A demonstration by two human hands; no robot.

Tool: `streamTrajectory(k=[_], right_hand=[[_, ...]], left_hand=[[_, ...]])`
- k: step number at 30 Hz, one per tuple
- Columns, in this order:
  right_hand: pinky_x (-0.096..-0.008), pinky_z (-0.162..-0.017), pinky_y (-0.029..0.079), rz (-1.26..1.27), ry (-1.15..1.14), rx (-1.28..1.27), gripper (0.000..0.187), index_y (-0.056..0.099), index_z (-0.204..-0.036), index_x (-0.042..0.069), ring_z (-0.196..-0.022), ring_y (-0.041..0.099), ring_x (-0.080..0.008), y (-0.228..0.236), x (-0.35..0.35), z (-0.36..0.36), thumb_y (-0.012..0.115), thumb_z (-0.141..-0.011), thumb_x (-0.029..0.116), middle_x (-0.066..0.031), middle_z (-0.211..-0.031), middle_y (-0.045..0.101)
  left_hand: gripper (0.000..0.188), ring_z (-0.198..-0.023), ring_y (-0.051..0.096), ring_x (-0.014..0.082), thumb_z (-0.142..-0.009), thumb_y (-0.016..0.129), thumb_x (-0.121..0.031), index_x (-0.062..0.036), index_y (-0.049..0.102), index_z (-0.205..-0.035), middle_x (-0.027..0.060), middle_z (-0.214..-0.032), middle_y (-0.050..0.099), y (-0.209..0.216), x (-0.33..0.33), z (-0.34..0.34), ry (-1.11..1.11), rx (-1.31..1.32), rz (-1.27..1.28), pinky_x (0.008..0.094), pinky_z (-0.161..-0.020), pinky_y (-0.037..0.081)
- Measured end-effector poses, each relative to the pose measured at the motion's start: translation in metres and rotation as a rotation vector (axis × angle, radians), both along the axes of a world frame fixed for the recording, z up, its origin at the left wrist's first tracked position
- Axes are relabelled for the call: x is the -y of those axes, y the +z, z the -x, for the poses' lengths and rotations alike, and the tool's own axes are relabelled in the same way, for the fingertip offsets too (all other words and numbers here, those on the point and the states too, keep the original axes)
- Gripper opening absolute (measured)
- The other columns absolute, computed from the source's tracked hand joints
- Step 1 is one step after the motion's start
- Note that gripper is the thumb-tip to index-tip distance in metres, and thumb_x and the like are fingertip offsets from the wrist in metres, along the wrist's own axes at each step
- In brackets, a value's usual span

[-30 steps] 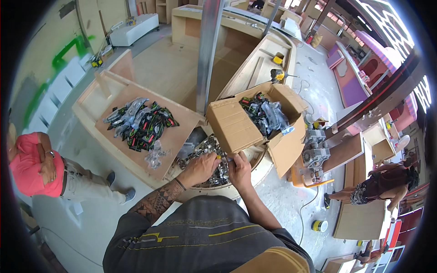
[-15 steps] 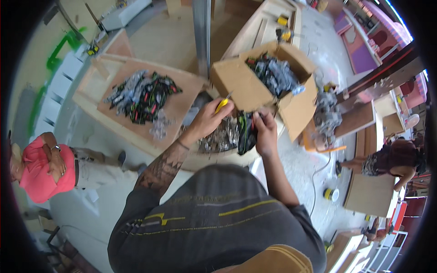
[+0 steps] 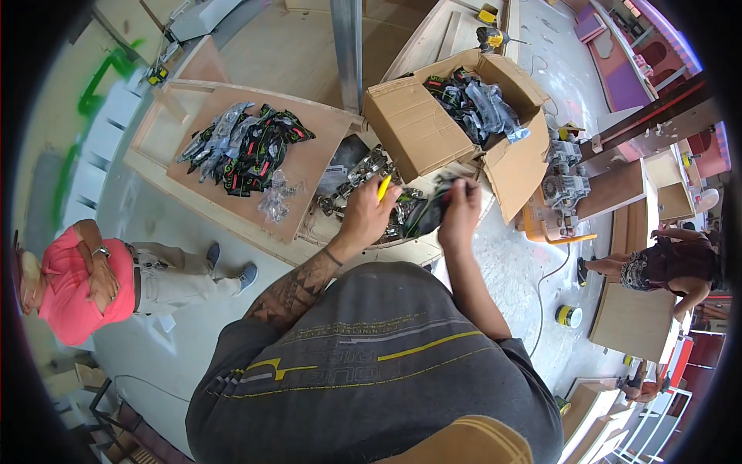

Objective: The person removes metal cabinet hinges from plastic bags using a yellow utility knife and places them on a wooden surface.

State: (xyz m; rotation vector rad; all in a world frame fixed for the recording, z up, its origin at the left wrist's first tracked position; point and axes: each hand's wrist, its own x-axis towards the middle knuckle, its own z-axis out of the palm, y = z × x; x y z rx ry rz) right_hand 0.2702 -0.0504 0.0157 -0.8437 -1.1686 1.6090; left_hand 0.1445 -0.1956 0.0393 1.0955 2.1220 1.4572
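My left hand (image 3: 366,213) is closed around a small yellow-handled knife (image 3: 384,187), its yellow end sticking up past the fingers. Between my two hands hangs a black plastic packet (image 3: 423,217) with green print, pinched at its right side by my right hand (image 3: 461,209); motion blurs that hand and the packet's upper part. The left fingers are close to the packet; whether they touch it, I cannot tell. Beneath both hands lies a pile of shiny metal fittings (image 3: 376,164), partly covered by the left hand and the packet.
An open cardboard box (image 3: 417,127) of packets stands beyond my right hand. More black and clear packets (image 3: 251,147) lie on a brown board (image 3: 313,166) at left, near crumpled clear plastic (image 3: 278,197). A person in pink (image 3: 85,282) stands at left; a drill (image 3: 491,37) lies behind the box.
My right hand has moved slightly up and right with the packet, which is now tilted. My left hand has shifted a little down and right, still holding the yellow-handled knife.
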Motion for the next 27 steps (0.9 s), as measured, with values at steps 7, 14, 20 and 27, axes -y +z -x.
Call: streamTrajectory(k=[7,14,20,27], right_hand=[[-0.0264,-0.071,0.042,0.121,-0.163,-0.162,0.005,0.060,-0.109,0.009,-0.076,0.047,-0.0078,-0.024,-0.066,-0.028,0.056,-0.110,0.013,0.0026,-0.088,0.056],[-0.0331,-0.069,0.058,0.266,0.253,-0.178,0.009,0.061,-0.111,0.008,-0.078,0.066,-0.0129,-0.026,-0.027,-0.002,0.058,-0.110,0.017,-0.0023,-0.089,0.066],[-0.0268,-0.075,0.053,0.289,0.391,-0.174,0.008,0.062,-0.112,0.007,-0.078,0.061,-0.0090,-0.021,0.010,0.009,0.059,-0.110,0.014,-0.0003,-0.090,0.066],[-0.0296,-0.082,0.056,0.358,0.469,-0.301,0.011,0.059,-0.115,0.008,-0.086,0.067,-0.0127,-0.015,0.020,0.003,0.053,-0.113,0.017,-0.0051,-0.100,0.071]], left_hand=[[0.026,-0.079,0.070,0.0315,-0.103,0.066,-0.027,-0.0008,0.066,-0.103,0.0146,-0.084,0.071,-0.013,0.071,0.013,-0.236,0.136,0.196,0.0415,-0.076,0.054],[0.029,-0.093,0.073,0.0285,-0.097,0.074,-0.027,-0.0018,0.070,-0.110,0.0154,-0.098,0.074,-0.001,0.046,0.022,-0.130,-0.123,0.036,0.0364,-0.081,0.055],[0.036,-0.082,0.072,0.0356,-0.092,0.080,-0.036,-0.0021,0.072,-0.104,0.0183,-0.090,0.073,0.015,0.018,0.011,-0.226,-0.090,0.158,0.0421,-0.074,0.056],[0.032,-0.083,0.074,0.0293,-0.089,0.081,-0.031,-0.0042,0.072,-0.105,0.0133,-0.091,0.075,-0.014,0.022,0.006,-0.193,0.008,0.134,0.0397,-0.076,0.057]])
